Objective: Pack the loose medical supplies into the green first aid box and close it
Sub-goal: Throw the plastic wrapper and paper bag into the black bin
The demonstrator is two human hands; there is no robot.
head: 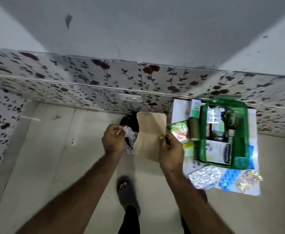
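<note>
The green first aid box [244,132] stands open on a small white table [180,108] at the right, with cartons, a blister strip and bottles inside it. Loose supplies lie around it: a green packet [178,128], a brown roll [194,129], a silver blister sheet [204,177], a blue strip [229,180] and a gold pack [249,180]. My right hand [171,150] grips a brown paper bag [149,132] by its lower edge. My left hand [113,139] pinches a crumpled clear plastic wrapper [130,134] beside the bag, over a black bin [130,121].
The black bin sits on the pale tiled floor against a wall with a floral-patterned panel [87,78]. A white socket plate [133,97] is on that wall. A foot in a grey slipper [126,191] stands below my hands.
</note>
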